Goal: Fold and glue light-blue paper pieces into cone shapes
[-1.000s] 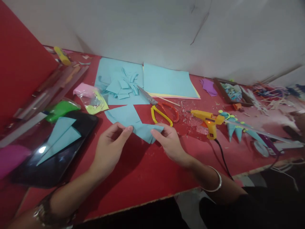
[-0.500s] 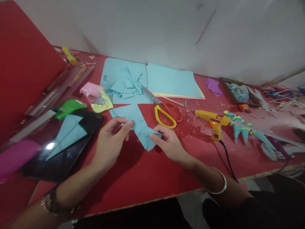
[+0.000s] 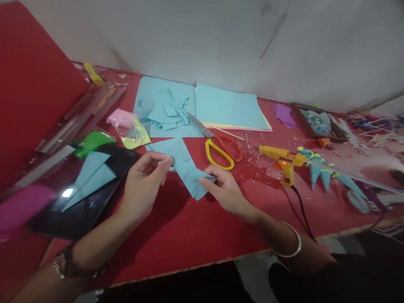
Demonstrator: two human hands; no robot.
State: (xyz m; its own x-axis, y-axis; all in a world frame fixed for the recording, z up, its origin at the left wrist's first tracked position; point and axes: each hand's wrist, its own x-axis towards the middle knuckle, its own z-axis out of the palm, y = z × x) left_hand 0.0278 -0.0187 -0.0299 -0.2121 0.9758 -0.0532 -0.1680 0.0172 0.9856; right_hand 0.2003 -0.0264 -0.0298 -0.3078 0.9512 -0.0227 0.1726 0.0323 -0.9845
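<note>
A folded light blue paper (image 3: 189,176) is pinched at its right end by my right hand (image 3: 225,189). My left hand (image 3: 147,179) is at the left edge of the blue paper, thumb and index finger pressed together; what lies between them is hard to make out. More blue paper (image 3: 172,147) spreads just beyond my fingers. Scissors with a yellow and a red handle (image 3: 219,155) lie behind my right hand. Cut blue pieces (image 3: 168,113) are heaped on a blue sheet farther back.
Blue sheets (image 3: 227,105) lie by the wall. On the right are a yellow glue gun (image 3: 284,162), blue cones (image 3: 325,179) and a brown tray (image 3: 336,132). A black tablet (image 3: 91,210) bearing blue folded pieces (image 3: 91,179) is at the left.
My left hand has shifted slightly to the left along the paper's edge. My right hand and the folded paper have hardly moved.
</note>
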